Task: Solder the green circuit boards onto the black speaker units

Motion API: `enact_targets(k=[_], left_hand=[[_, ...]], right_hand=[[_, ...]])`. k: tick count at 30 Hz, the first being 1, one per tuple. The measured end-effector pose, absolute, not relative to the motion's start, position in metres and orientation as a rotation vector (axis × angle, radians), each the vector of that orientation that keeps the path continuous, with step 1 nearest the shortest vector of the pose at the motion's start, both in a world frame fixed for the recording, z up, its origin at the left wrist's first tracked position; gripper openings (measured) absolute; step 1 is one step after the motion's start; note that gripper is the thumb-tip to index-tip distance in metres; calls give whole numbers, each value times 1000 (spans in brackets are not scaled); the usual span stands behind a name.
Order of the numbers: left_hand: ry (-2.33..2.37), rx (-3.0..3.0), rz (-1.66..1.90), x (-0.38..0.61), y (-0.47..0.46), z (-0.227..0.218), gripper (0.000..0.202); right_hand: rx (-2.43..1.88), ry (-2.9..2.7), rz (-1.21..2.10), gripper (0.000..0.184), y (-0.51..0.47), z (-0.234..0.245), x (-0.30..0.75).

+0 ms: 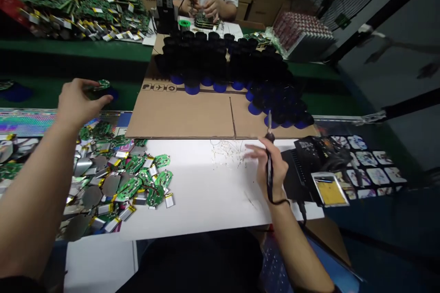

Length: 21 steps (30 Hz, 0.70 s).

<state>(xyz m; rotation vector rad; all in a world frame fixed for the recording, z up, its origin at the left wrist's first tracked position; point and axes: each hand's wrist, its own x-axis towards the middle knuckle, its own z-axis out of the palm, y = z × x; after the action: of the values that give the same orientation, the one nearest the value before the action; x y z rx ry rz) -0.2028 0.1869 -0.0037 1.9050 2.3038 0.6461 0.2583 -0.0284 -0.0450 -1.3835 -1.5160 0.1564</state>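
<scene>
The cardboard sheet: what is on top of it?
Many dark round pieces, some with blue parts showing, crowd the far and right areas of the cardboard sheet. Printed symbols are visible toward its left. Anything beneath the pieces is covered.

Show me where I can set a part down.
Bare room: the middle of the white sheet, between the green circuit boards and the right hand, nearer than the wire scraps; also the near left of the cardboard, before the dark pieces. Crowded: the sheet's left end and the cardboard's far half.

The white sheet (206,206) bears green circuit boards (162,178) — and scattered thin scraps (228,152).
</scene>
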Motion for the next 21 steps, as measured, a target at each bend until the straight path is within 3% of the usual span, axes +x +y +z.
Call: enact_targets(k=[2, 4, 10, 15, 19, 21], left_hand=[[2268, 1923, 754, -185, 159, 9, 41], [2057, 1999, 812, -169, 128, 17, 33], [1223, 2253, 323, -144, 46, -7, 28], [1425, 2430, 316, -125, 17, -36, 39], [1510, 2441, 309, -115, 24, -33, 28], [1484, 2393, 338, -112, 30, -26, 17]], right_hand=[[-1397, -1544, 59, 20, 13, -35, 264], [-1548, -1632, -134, 24, 50, -29, 271], [-1809, -1636, -217, 34, 105, -33, 288], [-1720, -1667, -211, 31, 95, -35, 287], [-1419, -1783, -21, 21, 49, -32, 259], [-1279, -1879, 112, 26, 15, -32, 241]])
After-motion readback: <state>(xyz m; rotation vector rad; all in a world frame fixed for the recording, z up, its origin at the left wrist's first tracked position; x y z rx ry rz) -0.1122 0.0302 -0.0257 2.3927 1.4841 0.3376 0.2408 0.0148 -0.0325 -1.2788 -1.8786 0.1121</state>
